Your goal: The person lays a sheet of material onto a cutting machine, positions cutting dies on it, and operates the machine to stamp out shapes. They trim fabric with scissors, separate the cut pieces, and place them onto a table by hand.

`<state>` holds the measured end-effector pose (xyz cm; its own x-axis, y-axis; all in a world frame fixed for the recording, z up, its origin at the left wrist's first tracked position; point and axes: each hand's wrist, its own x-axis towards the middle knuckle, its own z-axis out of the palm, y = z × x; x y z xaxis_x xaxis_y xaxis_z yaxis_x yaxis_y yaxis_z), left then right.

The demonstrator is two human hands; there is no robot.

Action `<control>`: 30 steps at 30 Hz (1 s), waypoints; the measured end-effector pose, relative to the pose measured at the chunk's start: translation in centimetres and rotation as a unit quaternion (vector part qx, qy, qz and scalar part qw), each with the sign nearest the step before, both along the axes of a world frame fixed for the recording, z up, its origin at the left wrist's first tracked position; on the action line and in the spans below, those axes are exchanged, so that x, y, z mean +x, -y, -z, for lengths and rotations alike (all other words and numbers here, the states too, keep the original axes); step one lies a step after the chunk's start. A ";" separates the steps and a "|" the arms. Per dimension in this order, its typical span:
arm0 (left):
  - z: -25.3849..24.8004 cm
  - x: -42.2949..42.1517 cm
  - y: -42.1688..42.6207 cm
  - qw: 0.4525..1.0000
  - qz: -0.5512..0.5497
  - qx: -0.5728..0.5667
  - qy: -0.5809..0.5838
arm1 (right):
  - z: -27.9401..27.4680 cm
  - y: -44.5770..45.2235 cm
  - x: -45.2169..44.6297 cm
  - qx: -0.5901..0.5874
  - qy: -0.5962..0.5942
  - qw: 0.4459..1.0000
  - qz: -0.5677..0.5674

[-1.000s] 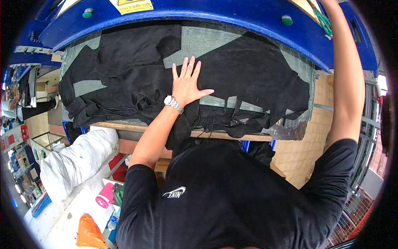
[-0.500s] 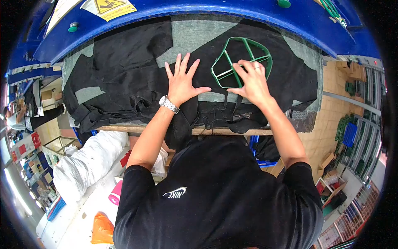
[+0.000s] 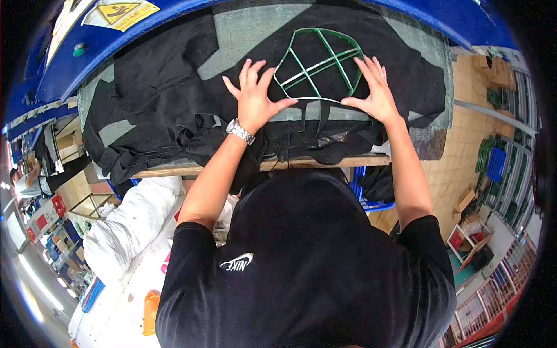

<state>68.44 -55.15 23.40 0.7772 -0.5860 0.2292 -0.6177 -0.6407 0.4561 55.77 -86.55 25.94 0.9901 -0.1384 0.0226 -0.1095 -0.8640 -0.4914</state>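
Note:
A green metal frame with crossing bars (image 3: 316, 72) lies on black fabric (image 3: 156, 75) spread over a grey-green board (image 3: 243, 35). At the frame's left edge is my left hand (image 3: 253, 98), fingers spread, thumb tip by the lower left rim; a watch is on its wrist. My right hand (image 3: 376, 93) is at the frame's right edge, fingers apart, its fingertips and thumb touching or very near the rim. Neither hand is closed round the frame.
A blue machine beam (image 3: 162, 29) with a yellow warning label (image 3: 120, 13) and a green button (image 3: 79, 50) spans the top. White sacking (image 3: 130, 223) lies lower left. A blue crate (image 3: 374, 203) sits under the board. Another person (image 3: 26, 182) is far left.
The right hand came in with the green frame, set it on the fabric, then let go of its bars and shifted to the right edge. The frame moved slightly left, beside the left hand.

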 end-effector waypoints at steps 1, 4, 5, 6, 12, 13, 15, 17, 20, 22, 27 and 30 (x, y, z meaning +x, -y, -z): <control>0.0 0.1 0.0 1.000 0.000 0.005 0.004 | 0.7 0.1 -0.3 -0.020 0.005 1.000 -0.012; 0.2 0.1 0.0 1.000 0.002 0.006 0.015 | 1.9 0.1 -1.0 -0.013 0.043 0.999 -0.018; 0.3 0.1 0.0 1.000 0.004 0.009 0.015 | 2.3 0.2 -1.2 -0.030 0.062 0.997 -0.029; 0.3 0.1 0.0 1.000 0.001 0.008 0.015 | 2.6 0.1 -1.3 -0.022 0.086 0.996 -0.018; 0.1 -0.1 0.7 0.999 -0.026 0.028 0.010 | 3.0 0.2 -1.5 0.009 0.126 0.992 -0.002; -0.1 -0.1 0.7 0.999 -0.026 0.028 0.011 | 2.9 0.2 -1.5 0.015 0.122 0.992 -0.005; -0.2 -0.2 0.6 0.999 -0.022 0.024 0.016 | 2.9 0.2 -1.5 0.017 0.130 0.991 -0.008; -0.4 -0.2 0.6 1.000 -0.022 0.020 0.011 | 2.9 0.1 -1.6 0.011 0.141 0.990 -0.009; -0.6 -0.3 0.5 0.999 -0.024 0.024 -0.002 | 2.9 0.0 -1.6 0.008 0.137 0.991 -0.008; -0.8 -0.4 0.6 0.999 -0.025 0.024 -0.005 | 2.6 0.0 -1.5 0.001 0.122 0.992 -0.015; -0.7 -0.4 0.5 1.000 -0.026 0.013 0.005 | 2.3 0.2 -1.6 0.010 0.095 0.995 -0.030; -1.0 -0.3 0.4 1.000 -0.018 0.016 -0.009 | -0.8 2.6 -1.2 -0.008 -0.027 0.997 -0.076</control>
<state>68.15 -55.57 24.37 0.8013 -0.5651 0.1962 -0.5862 -0.6763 0.4462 54.56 -89.13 26.76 0.9995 0.0137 -0.0297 -0.0020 -0.8801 -0.4747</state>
